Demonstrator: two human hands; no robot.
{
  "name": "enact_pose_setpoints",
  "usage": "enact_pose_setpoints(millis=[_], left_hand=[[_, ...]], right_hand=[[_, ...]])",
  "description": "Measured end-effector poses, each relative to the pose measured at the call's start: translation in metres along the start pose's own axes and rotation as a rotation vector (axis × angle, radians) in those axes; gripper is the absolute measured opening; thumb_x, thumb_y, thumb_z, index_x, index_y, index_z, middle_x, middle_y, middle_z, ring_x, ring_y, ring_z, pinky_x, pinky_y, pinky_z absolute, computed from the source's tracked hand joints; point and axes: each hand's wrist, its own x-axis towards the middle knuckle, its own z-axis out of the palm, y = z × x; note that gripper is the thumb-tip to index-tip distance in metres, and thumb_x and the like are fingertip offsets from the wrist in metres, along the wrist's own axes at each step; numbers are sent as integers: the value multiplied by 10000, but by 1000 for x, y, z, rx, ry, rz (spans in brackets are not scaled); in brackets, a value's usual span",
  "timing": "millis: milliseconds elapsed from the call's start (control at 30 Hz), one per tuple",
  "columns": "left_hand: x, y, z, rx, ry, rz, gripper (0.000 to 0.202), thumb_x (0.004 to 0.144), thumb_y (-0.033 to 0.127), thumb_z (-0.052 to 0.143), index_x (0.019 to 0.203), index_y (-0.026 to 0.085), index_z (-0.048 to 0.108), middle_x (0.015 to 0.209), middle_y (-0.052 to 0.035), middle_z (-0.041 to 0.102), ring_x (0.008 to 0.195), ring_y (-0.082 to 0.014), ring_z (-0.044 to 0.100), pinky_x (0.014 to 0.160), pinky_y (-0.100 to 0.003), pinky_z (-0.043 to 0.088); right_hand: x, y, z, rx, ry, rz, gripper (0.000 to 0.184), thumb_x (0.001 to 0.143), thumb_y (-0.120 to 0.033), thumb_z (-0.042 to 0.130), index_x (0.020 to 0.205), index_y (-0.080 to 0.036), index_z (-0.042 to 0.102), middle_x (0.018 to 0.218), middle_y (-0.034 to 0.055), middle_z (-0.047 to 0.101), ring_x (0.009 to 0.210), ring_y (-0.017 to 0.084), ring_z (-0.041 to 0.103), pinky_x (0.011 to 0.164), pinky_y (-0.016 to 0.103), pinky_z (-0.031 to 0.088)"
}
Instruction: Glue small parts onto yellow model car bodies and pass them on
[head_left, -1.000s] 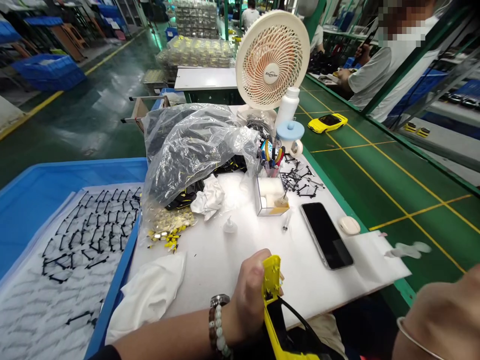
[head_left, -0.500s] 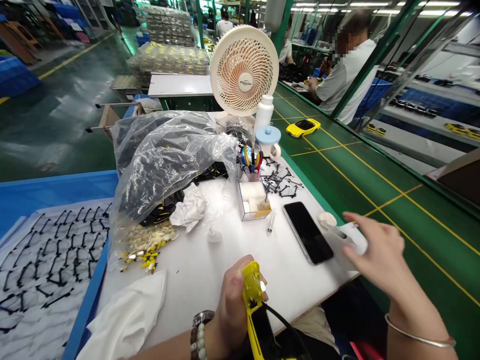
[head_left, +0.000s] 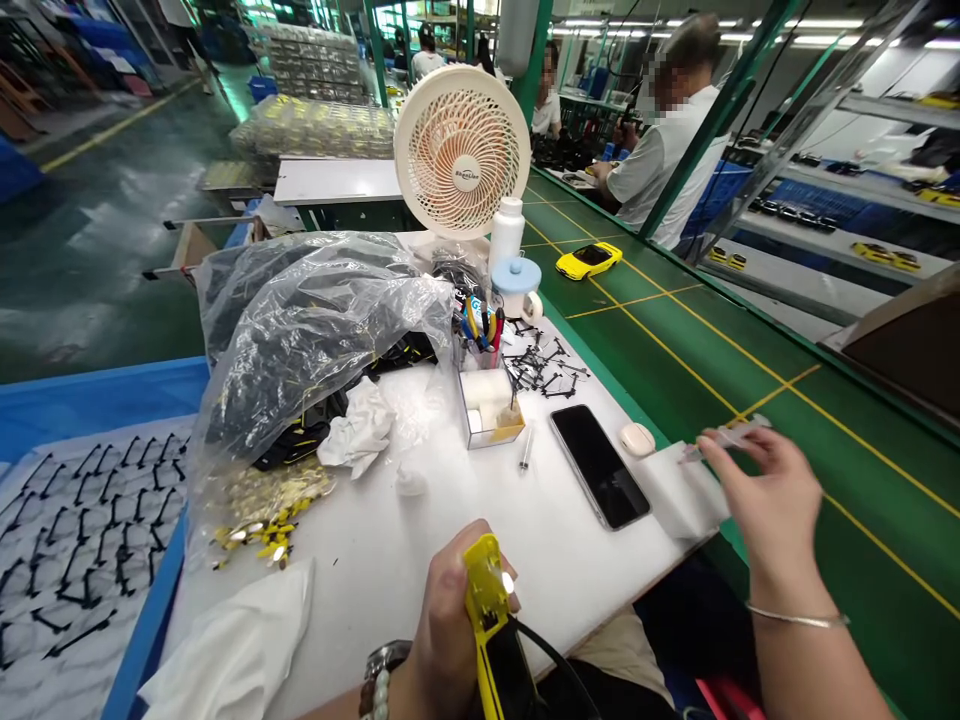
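Note:
My left hand (head_left: 446,610) is closed around a yellow plastic toy car body (head_left: 489,600), held upright over the front edge of the table; its lower part is dark. Between the fingertips of my right hand (head_left: 772,500) is a slim, clear plastic syringe (head_left: 733,434), lying roughly level with its narrow end to the left. Below it on the table corner lies a white paper sheet (head_left: 681,490). A black-screened phone (head_left: 600,465) and a round pale case (head_left: 637,439) rest to the left of my right hand.
A clear box (head_left: 491,425) with white pads stands mid-table, near small black parts (head_left: 544,362). Plastic-bagged parts (head_left: 315,330) cover the left side, beside a blue tray (head_left: 154,600). Behind are a fan (head_left: 463,150) and a lidded cup (head_left: 516,285). A yellow car (head_left: 589,260) sits on the green belt (head_left: 675,330).
My right hand, open above the paper before, has pinched the clear syringe and lifted it. My left hand still grips the yellow car body. The view has shifted slightly.

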Motion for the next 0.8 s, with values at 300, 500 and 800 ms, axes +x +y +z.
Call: enact_pose_setpoints(millis=[300, 500, 800], left_hand=[[0, -2, 1, -21, 1, -12, 622, 715, 775, 536, 641, 160, 596, 573, -10, 530, 488, -129, 483, 460, -240, 368], [-2, 0, -1, -59, 2, -29, 622, 706, 774, 549, 646, 156, 594, 590, -12, 550, 479, -126, 508, 466, -236, 381], [-3, -5, -6, 23, -40, 34, 622, 811, 756, 419, 696, 165, 577, 584, -23, 569, 490, -139, 501, 476, -250, 365]], right_hand=[[-11, -90, 46, -208, -311, -520, 137, 894, -323, 533, 935, -238, 633, 887, 71, 659, 908, 283, 618, 871, 456, 454], [26, -93, 144, -494, -779, -379, 214, 910, -332, 617, 1049, -173, 646, 1086, 76, 645, 1099, 258, 562, 981, 497, 427], [41, -83, 159, -464, -911, -167, 222, 917, -347, 638, 998, -140, 636, 950, 36, 654, 890, 181, 633, 861, 410, 529]])
